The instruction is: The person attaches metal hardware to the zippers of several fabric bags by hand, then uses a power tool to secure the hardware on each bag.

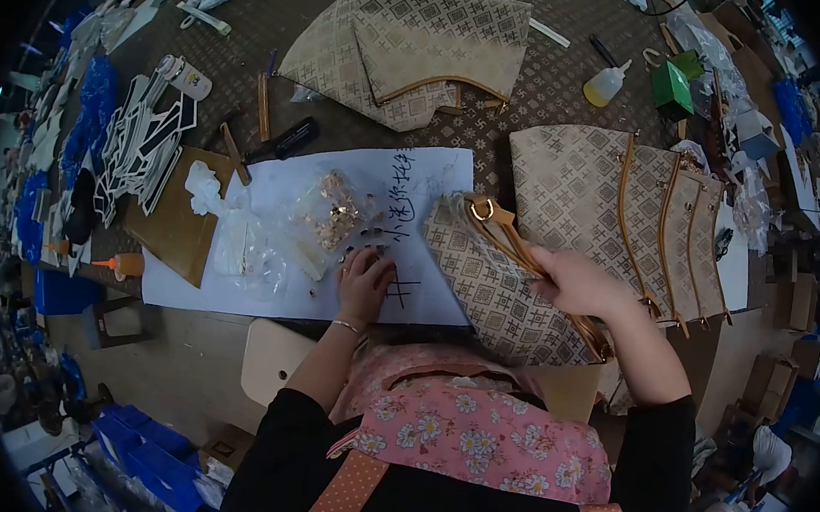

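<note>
My right hand (576,283) grips the tan-trimmed top edge of a beige patterned bag (507,301), fingers wrapped over the trim. The bag lies tilted at the paper's right side, a gold ring (482,210) at its upper corner. My left hand (364,286) rests on the white paper (185,274), fingers spread and pointing away from me. Its fingertips touch or nearly touch small dark pieces; whether one is between them is hidden. Just beyond lies a clear plastic bag (322,221) with small gold-coloured metal parts (340,215). Handwriting marks the paper.
Similar patterned bags (568,172) overlap at right; flat bag pieces (444,44) lie at the back. A hammer (235,155), a glue bottle (605,84), a white jar (185,79), an orange-tipped bottle (122,264) and a stack of white-edged pieces (142,142) surround the paper.
</note>
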{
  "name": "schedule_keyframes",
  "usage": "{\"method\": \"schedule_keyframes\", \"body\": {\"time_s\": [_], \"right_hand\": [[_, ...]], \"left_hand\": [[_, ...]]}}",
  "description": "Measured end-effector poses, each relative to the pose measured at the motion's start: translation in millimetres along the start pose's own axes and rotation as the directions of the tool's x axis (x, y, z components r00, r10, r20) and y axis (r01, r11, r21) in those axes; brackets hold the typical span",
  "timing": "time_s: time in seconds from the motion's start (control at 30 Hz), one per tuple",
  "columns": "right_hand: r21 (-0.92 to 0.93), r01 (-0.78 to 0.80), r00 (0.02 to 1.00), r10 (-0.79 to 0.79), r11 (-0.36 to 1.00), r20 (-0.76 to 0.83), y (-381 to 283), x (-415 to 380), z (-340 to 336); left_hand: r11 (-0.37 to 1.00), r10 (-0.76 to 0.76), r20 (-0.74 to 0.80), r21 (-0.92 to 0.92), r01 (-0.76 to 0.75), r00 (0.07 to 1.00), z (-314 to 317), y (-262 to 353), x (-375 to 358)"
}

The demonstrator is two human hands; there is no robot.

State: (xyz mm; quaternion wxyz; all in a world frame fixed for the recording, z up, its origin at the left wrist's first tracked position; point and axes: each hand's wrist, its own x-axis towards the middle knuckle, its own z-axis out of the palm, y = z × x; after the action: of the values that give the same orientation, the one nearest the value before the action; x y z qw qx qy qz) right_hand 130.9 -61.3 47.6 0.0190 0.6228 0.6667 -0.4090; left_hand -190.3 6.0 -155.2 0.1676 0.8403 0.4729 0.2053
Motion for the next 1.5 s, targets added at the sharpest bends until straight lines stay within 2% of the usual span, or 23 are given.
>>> {"method": "schedule_keyframes", "body": {"time_s": [0.07,0.17,0.23,0.3,0.37,0.43,0.5,0.57,0.67,0.7,0.77,0.8,0.87,0.9,0.97,1.1,1.13,1.17,1.2,1.27,1.4,1.47,1.5], "right_hand": [[-0.010,-0.034,0.998,0.035,0.999,0.054,-5.1,2.1,6.3],[0.102,-0.009,0.993,0.021,0.995,-0.120,-2.0,6.4,35.3],[0.026,0.173,0.869,-0.141,0.985,-0.475,-3.1,5.5,42.2],[-0.050,0.238,0.797,-0.224,0.970,-0.561,-16.0,0.9,39.0],[-0.136,0.296,0.711,-0.313,0.946,-0.629,-30.1,0.1,38.6],[-0.084,0.496,0.630,-0.425,0.864,-0.650,-43.0,-0.2,43.4],[-0.089,0.540,0.601,-0.457,0.837,-0.656,-53.8,-1.2,52.2],[0.300,0.518,0.748,-0.255,0.801,-0.613,-53.0,2.8,71.3],[0.486,0.520,0.764,-0.128,0.703,-0.632,-51.4,6.8,83.5],[0.485,0.520,0.763,-0.128,0.703,-0.633,-49.6,8.4,86.4],[0.754,0.530,0.836,-0.088,0.388,-0.542,-46.4,10.4,92.3],[0.752,0.531,0.835,-0.089,0.389,-0.544,-45.4,11.4,93.6],[0.821,0.535,0.842,-0.046,0.198,-0.538,-44.3,14.1,93.8],[0.820,0.536,0.841,-0.047,0.198,-0.539,-42.4,14.1,93.0],[0.873,0.481,0.877,-0.039,0.084,-0.480,-37.8,14.2,89.3],[0.750,0.612,0.785,-0.078,0.251,-0.615,-43.3,8.0,70.6],[0.502,0.639,0.715,-0.209,0.583,-0.667,-43.0,-0.2,57.1],[0.151,0.581,0.664,-0.359,0.799,-0.656,-42.3,-4.6,48.8],[0.147,0.580,0.663,-0.360,0.801,-0.656,-42.6,-3.5,47.3],[0.499,0.593,0.738,-0.179,0.632,-0.651,-43.1,0.4,48.4],[0.538,0.547,0.765,-0.123,0.642,-0.632,-13.1,31.3,62.3],[0.756,0.615,0.782,-0.051,0.226,-0.621,-6.0,46.7,63.8],[0.755,0.616,0.781,-0.050,0.225,-0.622,-6.1,48.1,60.3]], "left_hand": [[0.999,0.015,-0.046,-0.044,-0.017,0.999,3.6,-9.5,3.0],[0.987,-0.073,-0.030,-0.147,0.068,0.997,3.3,-16.2,9.8],[0.954,-0.109,-0.087,-0.290,0.079,0.990,-3.0,-7.0,15.6],[0.898,-0.148,-0.131,-0.432,0.078,0.980,-18.9,19.7,21.0],[0.543,-0.217,0.102,-0.814,0.207,0.971,-58.8,77.7,29.9],[0.489,-0.091,0.094,-0.863,0.126,0.991,-70.6,110.1,29.7],[0.422,0.036,0.076,-0.905,0.054,0.996,-77.2,134.8,30.6],[0.303,0.021,0.105,-0.948,0.093,0.994,-80.2,150.8,29.8],[0.171,-0.037,0.185,-0.967,0.189,0.982,-81.2,150.4,26.1],[0.171,-0.035,0.185,-0.967,0.188,0.982,-83.1,147.1,24.6],[0.173,-0.099,0.257,-0.947,0.271,0.961,-89.4,134.6,20.0],[0.173,-0.098,0.255,-0.947,0.269,0.962,-88.5,125.4,15.2],[0.795,-0.184,-0.105,-0.601,0.085,0.977,-82.2,108.6,7.2],[0.795,-0.184,-0.107,-0.600,0.084,0.977,-82.5,112.4,11.1],[0.827,-0.170,-0.339,-0.559,-0.053,0.925,-81.7,124.6,25.4],[0.855,-0.054,-0.268,-0.510,-0.094,0.962,-75.8,125.5,42.6],[0.847,0.043,-0.217,-0.509,-0.150,0.975,-80.9,129.7,47.4],[0.834,0.139,-0.166,-0.511,-0.206,0.976,-83.5,132.4,50.8],[0.832,0.140,-0.170,-0.513,-0.209,0.975,-80.3,130.8,52.8],[0.821,0.400,-0.007,-0.442,-0.361,0.917,-72.1,125.1,54.8],[0.821,0.398,0.089,-0.478,-0.312,0.913,-88.0,136.1,67.2],[0.790,0.373,0.055,-0.542,-0.286,0.926,-92.3,139.6,69.7],[0.790,0.374,0.056,-0.541,-0.287,0.926,-91.4,136.8,71.8]]}}
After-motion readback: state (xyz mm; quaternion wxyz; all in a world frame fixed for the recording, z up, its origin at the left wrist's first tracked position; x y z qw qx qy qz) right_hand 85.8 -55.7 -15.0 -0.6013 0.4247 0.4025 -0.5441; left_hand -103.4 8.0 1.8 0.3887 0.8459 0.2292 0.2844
